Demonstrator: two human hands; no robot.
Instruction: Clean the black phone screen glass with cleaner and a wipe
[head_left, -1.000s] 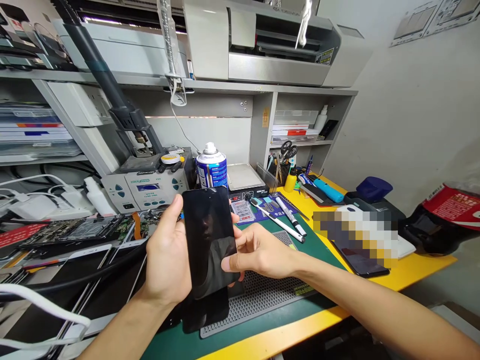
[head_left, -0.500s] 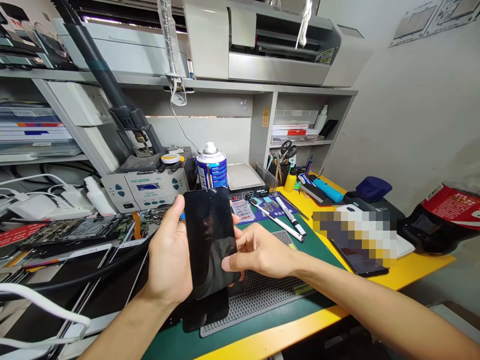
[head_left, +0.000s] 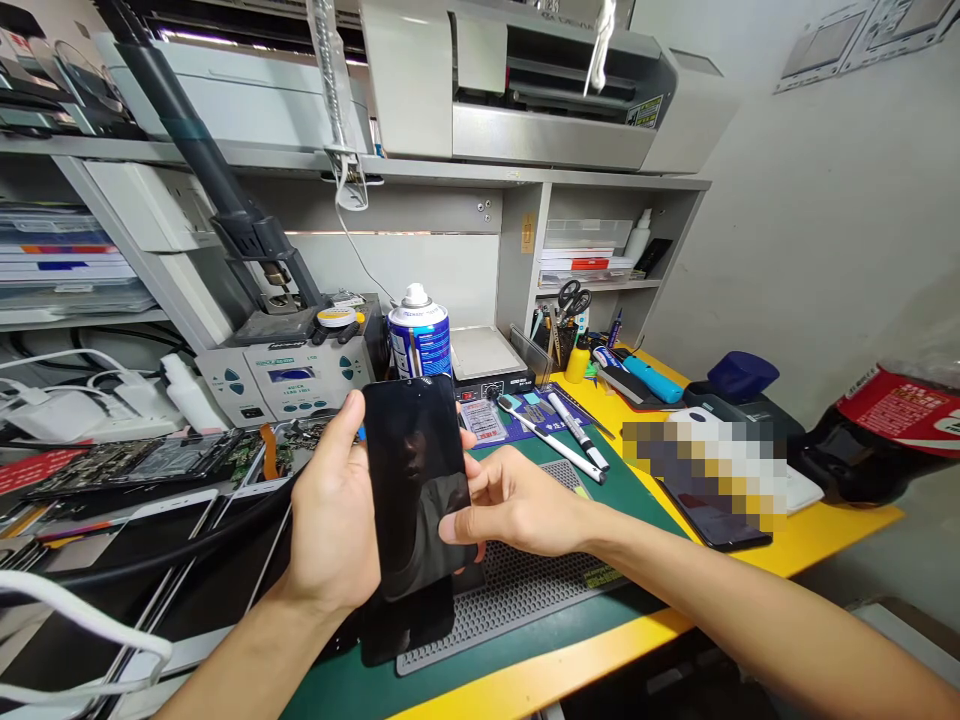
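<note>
A smartphone [head_left: 415,480] with a dark, glossy screen is tilted up in front of me, its screen reflecting a person's outline. My left hand [head_left: 335,510] wraps round its left side, with fingertips showing past the right edge. At the lower right, my right hand [head_left: 517,505] pinches the same phone, thumb on the screen and other fingers partly hidden behind the edge. Another dark, flat, glossy thing [head_left: 409,630] shows below the phone's bottom edge; its kind is unclear. Under the hands lies a grey perforated pad [head_left: 517,610] on a green mat [head_left: 480,685].
Circuit boards [head_left: 150,460] and cables crowd the left. Behind stand a blue-white spray can [head_left: 420,335] and a grey control unit [head_left: 289,385]. A toothbrush [head_left: 551,440] and a marker [head_left: 577,432] lie right of centre. Another phone [head_left: 712,515] and a cola bottle [head_left: 885,430] are farther right.
The whole view has shifted slightly, with things appearing a little farther left. Both hands keep the same grip on the smartphone, and its screen stays dark.
</note>
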